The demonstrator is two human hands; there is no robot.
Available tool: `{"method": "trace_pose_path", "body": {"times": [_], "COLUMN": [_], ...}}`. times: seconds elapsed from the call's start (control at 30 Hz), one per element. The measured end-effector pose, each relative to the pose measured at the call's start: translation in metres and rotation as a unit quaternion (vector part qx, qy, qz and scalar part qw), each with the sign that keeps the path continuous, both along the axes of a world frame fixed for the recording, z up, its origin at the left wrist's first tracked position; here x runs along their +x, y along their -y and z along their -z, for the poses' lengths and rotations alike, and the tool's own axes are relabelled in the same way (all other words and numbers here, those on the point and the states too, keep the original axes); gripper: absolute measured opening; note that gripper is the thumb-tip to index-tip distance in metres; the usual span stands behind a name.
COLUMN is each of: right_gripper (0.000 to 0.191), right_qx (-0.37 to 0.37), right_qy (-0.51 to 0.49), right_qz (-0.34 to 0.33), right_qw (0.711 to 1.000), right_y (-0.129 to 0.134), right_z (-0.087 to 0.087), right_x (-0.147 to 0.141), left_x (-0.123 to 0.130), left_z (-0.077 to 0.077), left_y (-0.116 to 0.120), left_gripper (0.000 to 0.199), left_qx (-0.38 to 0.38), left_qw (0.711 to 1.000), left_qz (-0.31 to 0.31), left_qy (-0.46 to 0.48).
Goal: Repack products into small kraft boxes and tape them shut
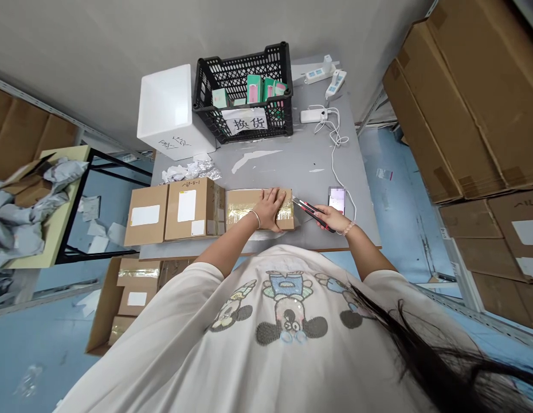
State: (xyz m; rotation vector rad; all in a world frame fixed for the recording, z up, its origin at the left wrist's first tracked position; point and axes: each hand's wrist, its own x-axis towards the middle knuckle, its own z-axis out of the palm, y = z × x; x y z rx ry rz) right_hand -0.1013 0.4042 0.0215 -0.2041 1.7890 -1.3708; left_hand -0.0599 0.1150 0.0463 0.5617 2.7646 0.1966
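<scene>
The taped carton lies near the front edge of the grey table, shiny tape running along its top. The left hand presses down on it, fingers spread and grip open, a pale bangle at the wrist. The right hand has its grip closed around a red-and-black utility knife, its tip right at the carton's right end; I can't tell from here whether it touches.

Just beyond that hand sits a phone, its screen lit, and a white cable runs down past it from the back of the table. Left of the taped carton, 2 cartons stand side by side, the nearer with 2 white labels on its front, the farther with 1. Crumpled wrapping lies behind them.

Farther back, a white foam box stands beside a black crate holding small green-and-white boxes. 2 power strips lie near the table's back right corner. Larger cartons are stacked off to the right.
</scene>
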Motion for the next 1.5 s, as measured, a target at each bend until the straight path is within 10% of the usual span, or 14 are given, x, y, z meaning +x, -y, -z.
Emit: {"method": "trace_pose_path", "body": {"times": [0.57, 1.5], "right_gripper": [0.042, 0.053], "right_qx": [0.045, -0.021], "right_qy": [-0.042, -0.003], "right_qz": [-0.065, -0.080], "right_qw": [0.996, 0.997], "right_y": [0.005, 0.005], "right_z": [-0.017, 0.003], "right_x": [0.000, 0.005], "left_x": [0.002, 0.001], "left_z": [-0.001, 0.000], "left_y": [-0.001, -0.002], "left_gripper": [0.141, 0.141], "left_qx": [0.004, 0.007], "left_qw": [1.000, 1.000], "left_qz": [-0.003, 0.000], "left_qy": [0.001, 0.002]}}
